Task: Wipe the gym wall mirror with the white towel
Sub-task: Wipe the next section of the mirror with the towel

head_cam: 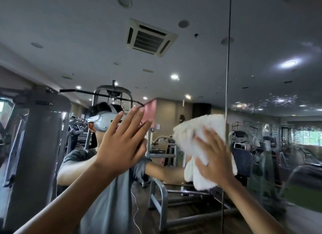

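Towel (191, 134) under right hand (214, 157) against mirror (261, 33), left hand (122, 143) apart, fingers straight.

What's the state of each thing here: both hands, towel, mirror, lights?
left hand: open, fingers straight, palm flat toward the glass
right hand: fingers spread, pressing the towel to the glass
white towel: bunched, motion-blurred, under the right hand just left of the panel seam
mirror: right panel streaked and spotted
ceiling light: on, seen in reflection
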Demonstrator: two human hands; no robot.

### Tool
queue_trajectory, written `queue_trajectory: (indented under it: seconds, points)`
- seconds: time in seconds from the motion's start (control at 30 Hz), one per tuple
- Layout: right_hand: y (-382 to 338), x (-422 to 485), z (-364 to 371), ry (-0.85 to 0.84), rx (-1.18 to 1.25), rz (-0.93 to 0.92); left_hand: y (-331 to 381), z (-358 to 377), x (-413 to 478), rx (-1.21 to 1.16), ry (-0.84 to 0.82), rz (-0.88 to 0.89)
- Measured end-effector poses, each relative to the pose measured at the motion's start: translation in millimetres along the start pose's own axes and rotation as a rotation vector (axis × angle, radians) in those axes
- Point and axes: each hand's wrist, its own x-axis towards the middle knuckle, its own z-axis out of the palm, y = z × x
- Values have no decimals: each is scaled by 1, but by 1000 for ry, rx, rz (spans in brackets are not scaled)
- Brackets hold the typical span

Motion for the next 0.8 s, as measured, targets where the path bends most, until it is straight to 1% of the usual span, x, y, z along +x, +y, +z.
queue_trajectory:
  seconds: [0.07,0.1,0.13,0.17,0.2,0.23,0.27,0.33,0.4,0.43,0.47,0.5,0.53,0.6,0.67,0.7,0.73,0.8]
  points:
    - [-7,45,-5,65,39,375,-4,-4,2,-3,-38,12]
    - [-18,72,-6,99,63,531,-6,-6,4,-8,-52,12]
    - [-33,96,-8,117,89,637,-8,-7,5,-14,-63,6]
    - [-49,114,-8,111,112,679,-10,-8,5,-18,-72,-6]
    - [-65,124,-7,98,119,649,-13,-10,4,-21,-79,-20]
    - [-81,127,-5,95,108,559,-16,-11,1,-19,-85,-36]
    - [-97,123,-4,93,84,424,-21,-13,-1,-15,-86,-54]
    - [-116,98,1,71,36,98,-35,-20,-5,3,-86,-84]
    - [-106,64,5,38,-10,-194,-53,-28,-13,24,-114,-120]
    - [-91,48,6,26,-32,-284,-63,-34,-19,32,-139,-143]
    - [-72,35,6,11,-50,-322,-74,-39,-27,42,-169,-165]
    - [-52,25,5,-8,-57,-300,-86,-45,-37,52,-198,-187]
    - [-35,19,3,-19,-50,-221,-99,-51,-47,61,-227,-213]
    - [-17,29,-2,-14,-16,44,-126,-64,-65,72,-262,-275]
    - [-27,66,-5,22,5,312,-144,-73,-75,68,-283,-308]
    - [-41,88,-6,40,24,401,-148,-74,-78,69,-283,-302]
    - [-58,110,-7,56,40,448,-147,-72,-81,74,-274,-291]
    - [-94,143,-5,77,55,438,-140,-66,-84,63,-233,-294]
